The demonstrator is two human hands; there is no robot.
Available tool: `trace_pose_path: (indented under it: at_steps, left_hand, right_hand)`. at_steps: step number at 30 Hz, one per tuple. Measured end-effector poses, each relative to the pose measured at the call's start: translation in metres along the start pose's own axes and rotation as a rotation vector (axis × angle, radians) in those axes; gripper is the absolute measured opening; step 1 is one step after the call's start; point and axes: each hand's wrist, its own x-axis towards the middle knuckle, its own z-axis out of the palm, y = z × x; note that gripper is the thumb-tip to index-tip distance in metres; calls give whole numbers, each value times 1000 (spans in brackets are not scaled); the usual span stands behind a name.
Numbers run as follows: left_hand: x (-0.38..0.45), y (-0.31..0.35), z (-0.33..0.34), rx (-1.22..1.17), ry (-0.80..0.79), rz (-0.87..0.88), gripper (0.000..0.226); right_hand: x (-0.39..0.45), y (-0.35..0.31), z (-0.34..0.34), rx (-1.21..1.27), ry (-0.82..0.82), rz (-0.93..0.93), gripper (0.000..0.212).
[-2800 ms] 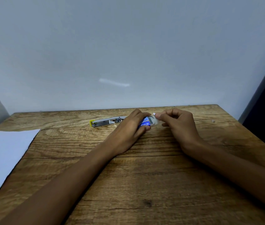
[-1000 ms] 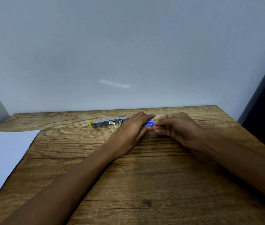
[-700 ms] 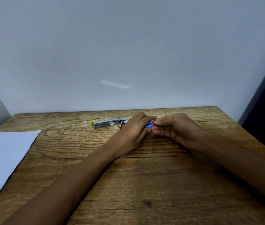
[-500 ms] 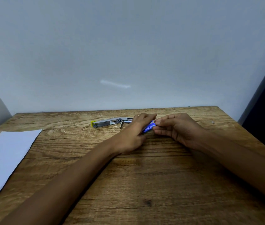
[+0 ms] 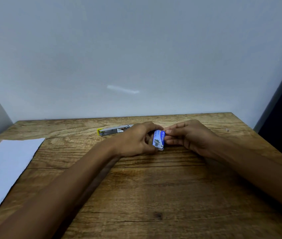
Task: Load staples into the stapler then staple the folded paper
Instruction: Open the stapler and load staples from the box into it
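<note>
Wooden table (image 5: pixel 154 195), one, set against a pale wall. Staple box (image 5: pixel 158 139), small, blue and white, printed label facing up, held just above the tabletop toward the far edge, between both hands. Left hand (image 5: pixel 136 140): fingers curled round the box's left side, gripping it. Right hand (image 5: pixel 188 137): thumb and fingertips pinching the box's right end. Stapler (image 5: pixel 115 131), metal with a yellow tip, lying flat on the table just left of the left hand, its right end hidden behind that hand; untouched as far as can be seen. Paper (image 5: pixel 4 169), white sheet, lying flat at the table's left edge, well apart from the hands.
</note>
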Motion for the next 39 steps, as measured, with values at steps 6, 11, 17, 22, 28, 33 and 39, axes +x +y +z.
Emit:
trace_pose_path:
  at_steps: [6, 11, 17, 22, 28, 33, 39]
  left_hand:
    - [-8, 8, -33, 282, -222, -20, 41]
    - [-27, 1, -66, 410, -382, -161, 64]
    - [-26, -9, -68, 383, -340, -152, 66]
    - [-14, -22, -51, 494, 146, -164, 29]
    - [-5, -34, -33, 379, 16, -320, 68]
    - [-6, -31, -40, 266, 4, -229, 55]
    - [-10, -39, -36, 400, 103, -75, 27]
  right_hand:
    - [1, 5, 4, 60, 32, -61, 7]
    - [4, 8, 5, 153, 109, -122, 15]
    - [3, 14, 6, 57, 202, -242, 12]
    - [2, 16, 5, 5, 277, -328, 7]
    - [5, 15, 2, 40, 252, -301, 12]
    - [10, 16, 0, -16, 293, -264, 17]
    - [15, 19, 0, -79, 306, -252, 18]
